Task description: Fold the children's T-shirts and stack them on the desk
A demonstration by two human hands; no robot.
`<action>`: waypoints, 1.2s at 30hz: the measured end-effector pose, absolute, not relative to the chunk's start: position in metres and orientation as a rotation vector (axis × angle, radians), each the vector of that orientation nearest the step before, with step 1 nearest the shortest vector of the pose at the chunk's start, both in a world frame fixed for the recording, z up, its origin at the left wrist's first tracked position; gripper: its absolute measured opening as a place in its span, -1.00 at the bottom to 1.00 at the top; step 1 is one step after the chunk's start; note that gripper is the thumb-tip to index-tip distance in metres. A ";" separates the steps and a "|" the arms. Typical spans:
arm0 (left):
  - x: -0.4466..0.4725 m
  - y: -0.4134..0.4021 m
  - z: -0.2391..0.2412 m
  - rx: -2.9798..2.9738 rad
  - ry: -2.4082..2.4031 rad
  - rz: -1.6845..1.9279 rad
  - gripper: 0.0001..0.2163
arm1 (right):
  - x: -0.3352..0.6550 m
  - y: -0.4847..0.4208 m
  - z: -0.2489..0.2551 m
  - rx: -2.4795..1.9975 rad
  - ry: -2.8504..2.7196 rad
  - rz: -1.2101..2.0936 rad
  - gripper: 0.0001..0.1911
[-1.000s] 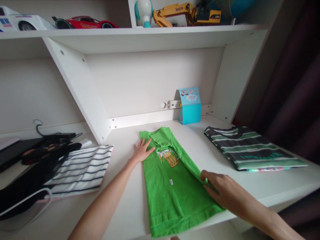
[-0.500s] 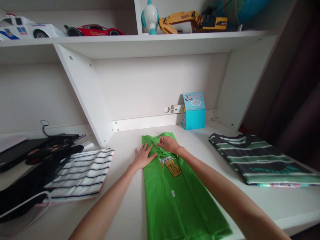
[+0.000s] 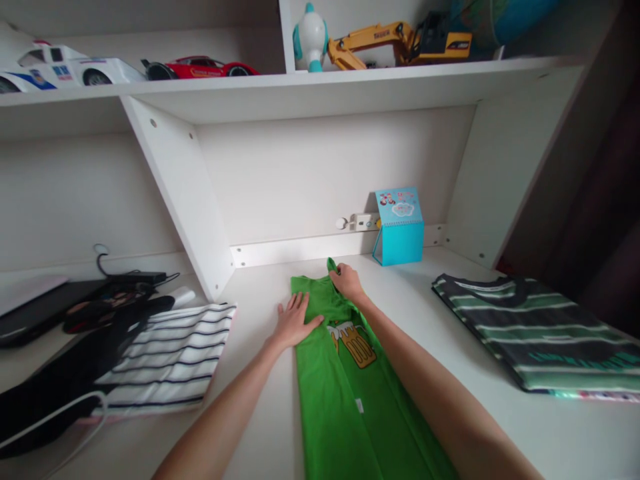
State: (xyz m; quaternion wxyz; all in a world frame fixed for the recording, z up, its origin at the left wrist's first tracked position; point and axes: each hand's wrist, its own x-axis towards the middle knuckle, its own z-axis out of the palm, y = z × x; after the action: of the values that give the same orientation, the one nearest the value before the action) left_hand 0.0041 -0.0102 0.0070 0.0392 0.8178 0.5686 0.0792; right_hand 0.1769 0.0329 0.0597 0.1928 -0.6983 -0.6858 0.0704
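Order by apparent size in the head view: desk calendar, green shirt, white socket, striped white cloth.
1. Green shirt, cut off by the picture edge
2. Striped white cloth
3. Desk calendar
4. White socket

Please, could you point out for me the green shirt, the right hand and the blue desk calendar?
Green shirt point(image 3: 333, 380): head view, on its left folded panel.
Right hand point(image 3: 349, 283): head view, on the back of the hand.
Blue desk calendar point(image 3: 403, 243): head view, on its plain lower panel.

White desktop point(image 3: 275, 430) carries a green shirt point(image 3: 340, 393) as the clock centre; striped white cloth point(image 3: 180, 360) lies at 9 o'clock; blue calendar point(image 3: 403, 243) stands at 1 o'clock; folded green-striped stack point(image 3: 530, 333) lies at 3 o'clock.
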 end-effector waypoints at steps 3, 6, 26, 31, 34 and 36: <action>0.004 -0.010 0.006 2.502 1.743 0.284 -0.23 | 0.165 0.031 0.062 -1.894 -1.968 0.229 -0.68; 0.004 -0.011 0.007 2.493 1.744 0.308 -0.25 | 0.160 0.028 0.060 -1.797 -2.080 0.292 -0.73; 0.004 -0.020 0.017 2.561 1.477 0.289 -0.62 | 0.219 0.049 0.003 -2.034 -2.150 0.333 -0.24; 0.003 -0.015 0.016 2.576 1.454 0.246 -0.59 | 0.232 0.010 0.015 -1.899 -2.318 0.404 -0.20; 0.002 -0.015 0.016 2.580 1.446 0.256 -0.59 | 0.250 -0.056 0.019 -1.659 -2.507 0.476 -0.18; 0.002 -0.015 0.017 2.572 1.436 0.257 -0.59 | 0.264 -0.115 0.021 -1.496 -2.588 0.485 -0.20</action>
State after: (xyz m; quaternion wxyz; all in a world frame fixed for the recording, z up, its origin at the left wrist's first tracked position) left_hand 0.0019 -0.0153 0.0169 0.0923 0.8661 0.4836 0.0866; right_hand 0.2645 -0.1146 0.0214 0.0567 -0.4931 -0.8532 0.1600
